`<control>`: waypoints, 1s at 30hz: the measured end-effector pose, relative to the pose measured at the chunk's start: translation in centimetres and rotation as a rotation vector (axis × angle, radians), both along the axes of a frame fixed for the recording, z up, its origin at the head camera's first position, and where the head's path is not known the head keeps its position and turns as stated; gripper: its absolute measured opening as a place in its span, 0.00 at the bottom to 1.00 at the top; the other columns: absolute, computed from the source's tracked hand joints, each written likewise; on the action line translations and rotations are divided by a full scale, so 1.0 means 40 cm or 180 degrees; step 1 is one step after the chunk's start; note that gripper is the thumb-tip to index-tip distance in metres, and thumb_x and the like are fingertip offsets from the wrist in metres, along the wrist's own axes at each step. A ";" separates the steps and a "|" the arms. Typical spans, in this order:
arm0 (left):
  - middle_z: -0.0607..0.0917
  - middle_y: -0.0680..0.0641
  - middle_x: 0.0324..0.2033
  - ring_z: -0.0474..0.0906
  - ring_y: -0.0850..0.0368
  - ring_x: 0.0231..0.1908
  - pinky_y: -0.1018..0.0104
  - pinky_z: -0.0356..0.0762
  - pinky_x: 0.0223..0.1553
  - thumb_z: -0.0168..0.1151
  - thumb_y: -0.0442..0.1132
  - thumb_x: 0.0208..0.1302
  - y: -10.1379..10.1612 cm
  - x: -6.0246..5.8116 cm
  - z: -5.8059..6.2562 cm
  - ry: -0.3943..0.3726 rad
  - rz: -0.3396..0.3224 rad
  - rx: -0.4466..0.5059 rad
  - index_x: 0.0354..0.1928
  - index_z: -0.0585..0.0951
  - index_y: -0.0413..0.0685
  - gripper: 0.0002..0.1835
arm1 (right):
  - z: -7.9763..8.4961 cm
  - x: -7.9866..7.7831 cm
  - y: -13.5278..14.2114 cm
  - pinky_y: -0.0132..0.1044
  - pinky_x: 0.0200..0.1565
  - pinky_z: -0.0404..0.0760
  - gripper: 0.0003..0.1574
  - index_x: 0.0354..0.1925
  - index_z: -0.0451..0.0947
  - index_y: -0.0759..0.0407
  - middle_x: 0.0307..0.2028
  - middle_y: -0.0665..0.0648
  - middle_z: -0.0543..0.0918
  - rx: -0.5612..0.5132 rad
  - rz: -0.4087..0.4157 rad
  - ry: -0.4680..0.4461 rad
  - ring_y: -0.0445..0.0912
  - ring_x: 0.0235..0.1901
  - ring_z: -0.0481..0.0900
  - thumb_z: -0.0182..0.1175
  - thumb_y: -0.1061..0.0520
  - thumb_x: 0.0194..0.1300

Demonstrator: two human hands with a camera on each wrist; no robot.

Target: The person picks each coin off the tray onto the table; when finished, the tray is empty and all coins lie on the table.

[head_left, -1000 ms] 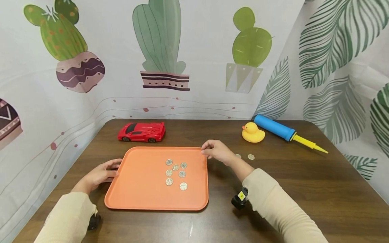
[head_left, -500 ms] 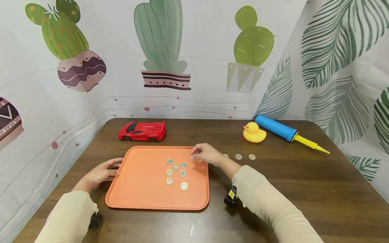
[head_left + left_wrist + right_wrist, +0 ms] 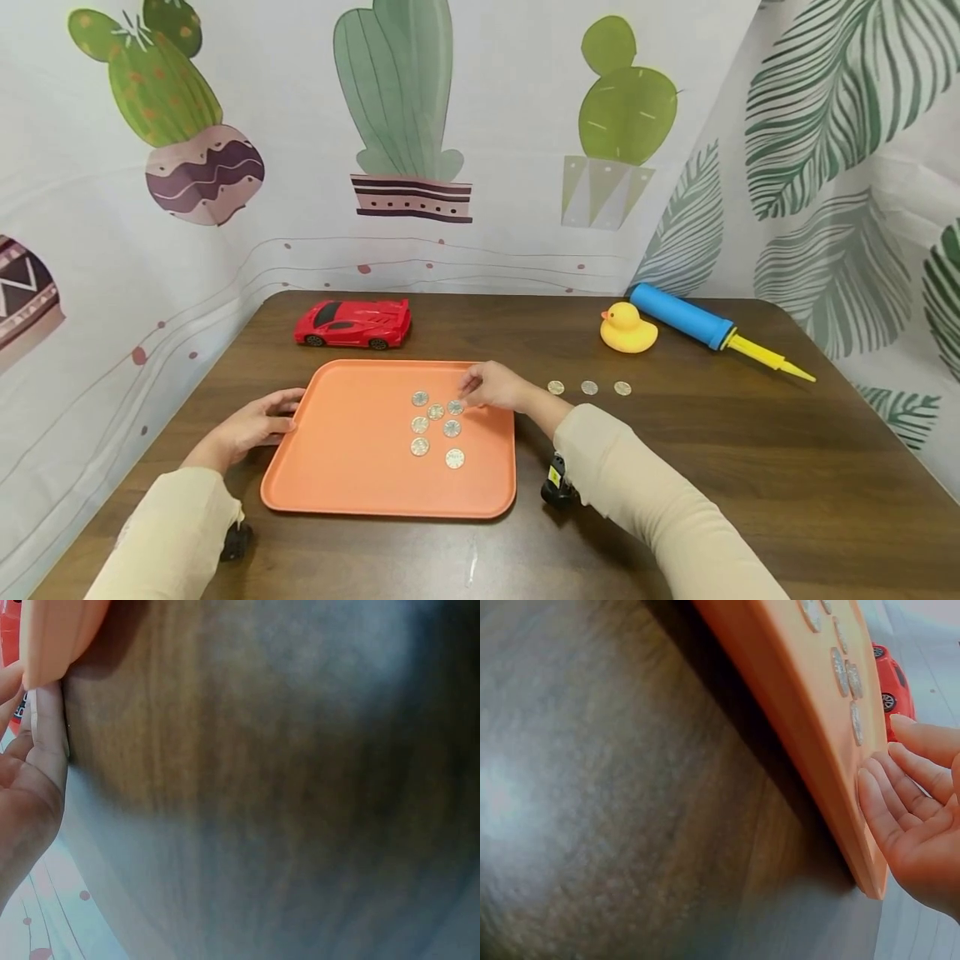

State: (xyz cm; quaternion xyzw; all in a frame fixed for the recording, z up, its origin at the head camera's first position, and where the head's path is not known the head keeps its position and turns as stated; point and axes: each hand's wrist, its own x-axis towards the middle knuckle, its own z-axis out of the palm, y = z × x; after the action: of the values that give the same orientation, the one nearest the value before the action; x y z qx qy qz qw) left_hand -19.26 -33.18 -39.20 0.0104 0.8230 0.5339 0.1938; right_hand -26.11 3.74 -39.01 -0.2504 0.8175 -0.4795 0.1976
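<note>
Several round metal coins (image 3: 452, 428) lie loosely grouped on the right half of an orange tray (image 3: 337, 467). My left hand (image 3: 251, 429) holds the tray's left rim; in the left wrist view the tray's edge (image 3: 56, 645) sits between thumb and fingers. My right hand (image 3: 495, 388) is over the tray's back right part, fingertips right beside a coin (image 3: 455, 407); whether they touch it I cannot tell. The right wrist view shows this hand (image 3: 919, 802) with loosely bent fingers, thumb apart from them, no coin seen between.
Three coins (image 3: 589, 387) lie in a row on the dark wooden table (image 3: 712, 450), right of the tray. Behind stand a red toy car (image 3: 352, 325), a yellow rubber duck (image 3: 628, 329) and a blue hand pump (image 3: 678, 315) with a yellow nozzle. A patterned cloth (image 3: 517, 258) hangs behind.
My right hand has moved left from the tray's back right corner to the coins on it, uncovering the coins on the table. The left hand stays at the left rim.
</note>
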 end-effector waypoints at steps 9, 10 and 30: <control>0.58 0.28 0.54 0.70 0.49 0.45 0.55 0.70 0.44 0.52 0.32 0.58 0.004 0.002 -0.003 -0.0007 -0.0007 -0.0094 0.62 0.48 0.31 0.34 | -0.008 0.008 -0.021 0.26 0.23 0.70 0.09 0.30 0.76 0.65 0.23 0.52 0.76 0.0479 -0.0052 0.0507 0.39 0.21 0.70 0.63 0.68 0.44; 0.58 0.28 0.54 0.70 0.48 0.45 0.55 0.70 0.44 0.52 0.32 0.58 0.005 0.002 -0.003 -0.0009 -0.0005 -0.0095 0.62 0.49 0.31 0.34 | -0.009 0.009 -0.023 0.26 0.23 0.69 0.09 0.29 0.76 0.65 0.23 0.51 0.75 0.0560 -0.0028 0.0590 0.39 0.21 0.69 0.63 0.67 0.44; 0.58 0.28 0.54 0.70 0.49 0.45 0.54 0.70 0.44 0.52 0.31 0.57 0.001 0.000 0.001 -0.0025 0.0017 -0.0081 0.62 0.48 0.31 0.34 | 0.002 0.005 -0.039 0.27 0.23 0.65 0.08 0.23 0.71 0.63 0.18 0.51 0.69 0.0802 0.0104 0.0840 0.40 0.20 0.65 0.60 0.71 0.44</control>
State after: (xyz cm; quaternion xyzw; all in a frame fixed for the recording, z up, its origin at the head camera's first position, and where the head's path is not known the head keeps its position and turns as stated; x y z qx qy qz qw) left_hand -19.25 -33.13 -39.14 0.0037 0.8290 0.5239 0.1957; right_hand -25.93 2.18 -38.91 -0.2977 0.8858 -0.3330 0.1262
